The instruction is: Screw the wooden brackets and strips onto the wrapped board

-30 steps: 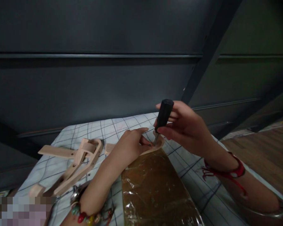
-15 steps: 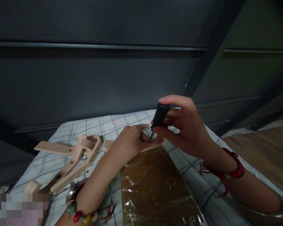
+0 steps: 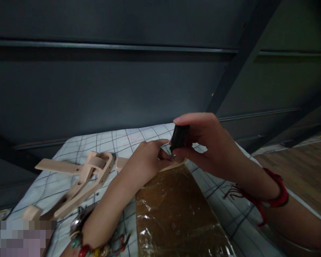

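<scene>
Black-handled, the screwdriver (image 3: 180,135) leans in the right hand (image 3: 207,146), whose grip is closed around its handle. Its tip points down at the pale wooden piece (image 3: 178,164) at the far end of a brown, shiny-wrapped block (image 3: 173,214). The left hand (image 3: 148,157) lies over that piece, fingers beside the tip, hiding much of it; whether its grip pinches anything, I cannot tell. The left forearm stands between the wrapped block and a cluster of loose wooden parts (image 3: 97,164). Near these are a small wooden cube (image 3: 32,213) and, just beside the left forearm, a wooden offcut (image 3: 120,163) partly covered. White checked cloth (image 3: 107,139) lies beneath everything, with a dark panelled wall (image 3: 109,92) close behind.
</scene>
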